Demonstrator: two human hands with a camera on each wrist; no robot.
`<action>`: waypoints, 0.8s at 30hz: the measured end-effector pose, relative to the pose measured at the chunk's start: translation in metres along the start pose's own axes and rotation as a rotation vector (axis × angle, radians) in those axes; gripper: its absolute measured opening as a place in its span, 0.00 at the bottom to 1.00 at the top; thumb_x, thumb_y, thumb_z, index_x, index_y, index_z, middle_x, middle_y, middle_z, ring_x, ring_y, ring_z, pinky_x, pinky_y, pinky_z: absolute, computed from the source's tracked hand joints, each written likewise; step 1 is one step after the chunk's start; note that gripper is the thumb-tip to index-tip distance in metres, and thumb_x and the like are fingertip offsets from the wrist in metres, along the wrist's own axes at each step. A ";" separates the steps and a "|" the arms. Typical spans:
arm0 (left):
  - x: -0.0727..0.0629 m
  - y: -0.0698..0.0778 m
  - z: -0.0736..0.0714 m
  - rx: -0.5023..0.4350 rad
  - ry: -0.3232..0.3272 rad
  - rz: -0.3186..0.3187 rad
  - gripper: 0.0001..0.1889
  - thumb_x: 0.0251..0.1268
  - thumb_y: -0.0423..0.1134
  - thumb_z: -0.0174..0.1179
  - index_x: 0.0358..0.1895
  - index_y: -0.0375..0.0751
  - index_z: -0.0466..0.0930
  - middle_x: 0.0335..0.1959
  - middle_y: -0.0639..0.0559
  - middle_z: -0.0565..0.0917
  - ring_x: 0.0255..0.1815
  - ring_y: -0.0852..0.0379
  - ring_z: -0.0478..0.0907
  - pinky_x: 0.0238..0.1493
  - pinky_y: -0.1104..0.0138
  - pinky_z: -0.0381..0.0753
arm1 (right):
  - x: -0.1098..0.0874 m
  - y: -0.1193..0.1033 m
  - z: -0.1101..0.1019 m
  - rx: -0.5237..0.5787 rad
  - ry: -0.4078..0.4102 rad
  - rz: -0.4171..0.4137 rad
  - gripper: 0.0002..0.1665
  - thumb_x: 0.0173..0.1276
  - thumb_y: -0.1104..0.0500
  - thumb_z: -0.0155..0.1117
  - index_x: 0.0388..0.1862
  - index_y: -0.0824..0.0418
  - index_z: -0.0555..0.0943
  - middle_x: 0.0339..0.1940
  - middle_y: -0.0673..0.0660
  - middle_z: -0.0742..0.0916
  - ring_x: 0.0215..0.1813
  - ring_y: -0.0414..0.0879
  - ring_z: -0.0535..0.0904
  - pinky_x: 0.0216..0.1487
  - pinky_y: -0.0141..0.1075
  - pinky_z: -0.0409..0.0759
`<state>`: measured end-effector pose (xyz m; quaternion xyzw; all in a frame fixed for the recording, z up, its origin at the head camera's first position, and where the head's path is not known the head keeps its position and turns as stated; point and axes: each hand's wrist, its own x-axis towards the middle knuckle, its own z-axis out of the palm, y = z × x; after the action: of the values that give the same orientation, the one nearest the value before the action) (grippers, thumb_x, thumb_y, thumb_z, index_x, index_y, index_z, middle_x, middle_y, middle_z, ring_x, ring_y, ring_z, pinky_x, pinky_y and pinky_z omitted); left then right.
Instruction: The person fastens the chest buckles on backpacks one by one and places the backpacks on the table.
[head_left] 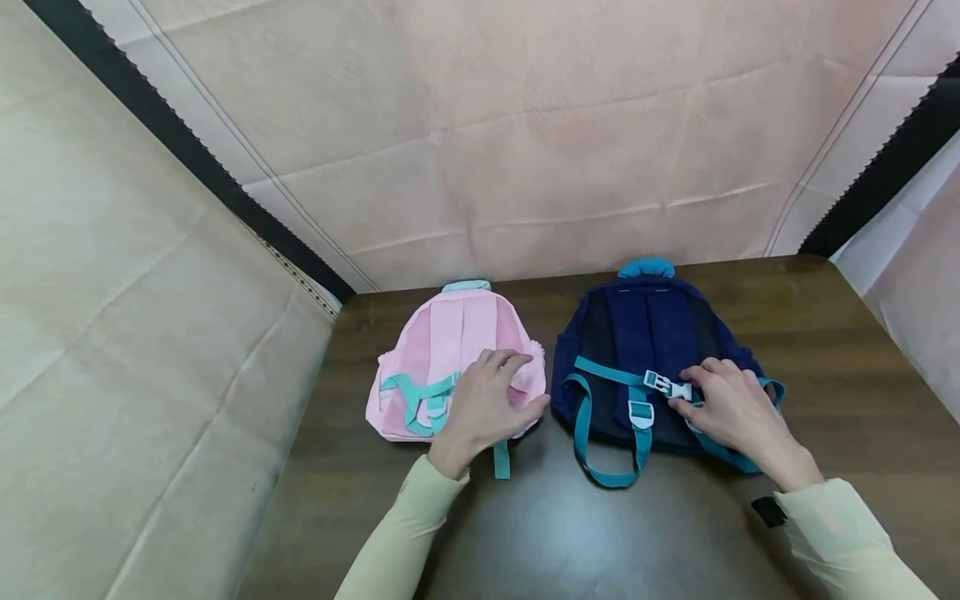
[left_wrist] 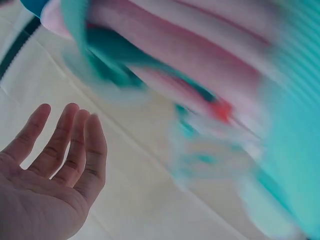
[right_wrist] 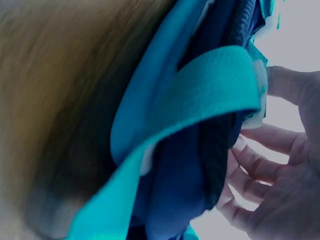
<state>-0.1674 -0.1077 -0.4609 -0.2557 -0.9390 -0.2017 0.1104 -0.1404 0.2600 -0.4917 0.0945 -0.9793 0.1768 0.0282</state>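
Note:
Two small backpacks lie side by side with their straps facing up. My left hand (head_left: 491,400) hovers at the right side of the pink backpack (head_left: 446,333), fingers loosely bent and holding nothing. In the left wrist view that hand (left_wrist: 60,175) shows an empty palm beside the blurred pink bag (left_wrist: 200,50) and its teal straps (left_wrist: 115,55). On the navy backpack (head_left: 630,317), a white side-release buckle (head_left: 663,385) joins teal straps across the front. The thumb and index finger of my right hand (head_left: 731,408) pinch the buckle's right end.
Both bags rest toward the back of a dark wooden table (head_left: 540,542). Pale fabric walls (head_left: 525,150) rise behind and at the sides. A looped teal strap (head_left: 611,479) hangs over the navy bag's front, and a teal strap end (head_left: 502,460) sticks out below the pink one.

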 end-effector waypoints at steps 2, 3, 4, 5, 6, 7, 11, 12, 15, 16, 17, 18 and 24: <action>0.006 0.011 0.005 0.011 -0.037 0.031 0.31 0.68 0.61 0.66 0.67 0.47 0.85 0.67 0.46 0.87 0.65 0.47 0.83 0.62 0.53 0.90 | 0.002 -0.002 0.001 -0.004 0.009 0.007 0.28 0.67 0.52 0.80 0.56 0.72 0.87 0.52 0.75 0.88 0.51 0.69 0.78 0.49 0.59 0.77; 0.009 0.016 0.008 0.016 -0.057 0.047 0.30 0.70 0.61 0.66 0.68 0.47 0.85 0.67 0.46 0.87 0.65 0.47 0.83 0.62 0.54 0.89 | 0.002 -0.003 0.001 -0.005 0.016 0.012 0.28 0.67 0.53 0.80 0.56 0.72 0.87 0.52 0.75 0.88 0.51 0.70 0.78 0.49 0.60 0.77; 0.013 0.021 0.011 0.027 -0.075 0.066 0.29 0.71 0.60 0.66 0.68 0.48 0.85 0.67 0.47 0.87 0.65 0.48 0.83 0.63 0.55 0.89 | 0.002 -0.004 0.001 -0.008 0.024 0.017 0.27 0.67 0.53 0.80 0.56 0.72 0.87 0.53 0.76 0.88 0.52 0.70 0.78 0.49 0.60 0.77; 0.016 0.026 0.014 0.039 -0.092 0.085 0.28 0.72 0.60 0.65 0.68 0.48 0.85 0.67 0.47 0.87 0.65 0.49 0.83 0.63 0.56 0.89 | 0.002 -0.006 0.002 -0.010 0.033 0.024 0.27 0.67 0.53 0.80 0.56 0.72 0.87 0.53 0.76 0.88 0.52 0.70 0.78 0.49 0.60 0.76; 0.019 0.031 0.018 0.048 -0.109 0.104 0.28 0.73 0.59 0.65 0.68 0.49 0.85 0.66 0.48 0.88 0.65 0.50 0.84 0.62 0.57 0.89 | 0.001 -0.007 0.003 -0.011 0.042 0.032 0.27 0.67 0.53 0.80 0.56 0.72 0.87 0.53 0.76 0.88 0.52 0.71 0.78 0.49 0.60 0.76; 0.023 0.035 0.021 0.057 -0.124 0.121 0.27 0.74 0.59 0.66 0.68 0.50 0.85 0.66 0.48 0.88 0.64 0.51 0.84 0.61 0.59 0.89 | 0.001 -0.008 0.004 -0.015 0.050 0.039 0.27 0.66 0.53 0.80 0.56 0.72 0.87 0.53 0.76 0.88 0.52 0.71 0.78 0.48 0.61 0.76; 0.037 0.048 0.033 0.078 -0.175 0.179 0.26 0.76 0.57 0.66 0.69 0.50 0.85 0.66 0.51 0.88 0.62 0.54 0.84 0.59 0.65 0.89 | 0.002 -0.013 0.005 -0.027 0.077 0.063 0.27 0.65 0.55 0.81 0.55 0.73 0.87 0.50 0.75 0.88 0.49 0.68 0.78 0.44 0.55 0.73; 0.040 0.051 0.036 0.080 -0.185 0.192 0.25 0.77 0.56 0.67 0.70 0.50 0.84 0.66 0.51 0.88 0.62 0.54 0.84 0.59 0.66 0.88 | 0.002 -0.014 0.006 -0.028 0.081 0.066 0.26 0.65 0.55 0.80 0.54 0.73 0.87 0.49 0.74 0.88 0.48 0.68 0.78 0.43 0.55 0.72; 0.050 0.058 0.045 0.086 -0.219 0.221 0.25 0.78 0.54 0.67 0.71 0.49 0.84 0.67 0.51 0.88 0.63 0.55 0.83 0.62 0.67 0.87 | 0.005 -0.017 0.006 -0.012 0.084 0.070 0.24 0.65 0.58 0.80 0.53 0.73 0.87 0.46 0.73 0.89 0.47 0.66 0.78 0.43 0.53 0.71; 0.053 0.061 0.048 0.094 -0.232 0.228 0.25 0.79 0.54 0.66 0.71 0.49 0.83 0.68 0.51 0.87 0.64 0.55 0.83 0.63 0.67 0.87 | 0.005 -0.017 0.006 -0.004 0.082 0.071 0.23 0.65 0.59 0.80 0.53 0.73 0.87 0.46 0.73 0.89 0.47 0.66 0.78 0.43 0.53 0.71; 0.057 0.063 0.050 0.101 -0.244 0.233 0.24 0.80 0.53 0.66 0.72 0.50 0.83 0.69 0.52 0.87 0.65 0.55 0.83 0.64 0.67 0.87 | 0.006 -0.018 0.006 0.005 0.080 0.069 0.22 0.65 0.59 0.80 0.52 0.73 0.87 0.45 0.73 0.90 0.46 0.66 0.78 0.43 0.53 0.72; 0.060 0.066 0.053 0.108 -0.257 0.236 0.24 0.80 0.53 0.65 0.73 0.50 0.82 0.70 0.52 0.87 0.66 0.55 0.82 0.65 0.67 0.86 | 0.006 -0.018 0.006 0.013 0.077 0.067 0.21 0.65 0.60 0.80 0.51 0.73 0.87 0.45 0.73 0.90 0.46 0.66 0.79 0.42 0.53 0.72; 0.080 0.083 0.069 0.159 -0.327 0.275 0.24 0.82 0.51 0.63 0.75 0.51 0.81 0.72 0.54 0.85 0.68 0.56 0.80 0.70 0.65 0.82 | 0.007 -0.018 0.008 0.096 0.095 0.040 0.16 0.65 0.64 0.79 0.48 0.72 0.88 0.38 0.68 0.90 0.39 0.59 0.79 0.37 0.44 0.69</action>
<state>-0.1982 0.0228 -0.4709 -0.4009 -0.9137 -0.0659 0.0029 -0.1439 0.2392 -0.4919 0.0679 -0.9689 0.2284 0.0664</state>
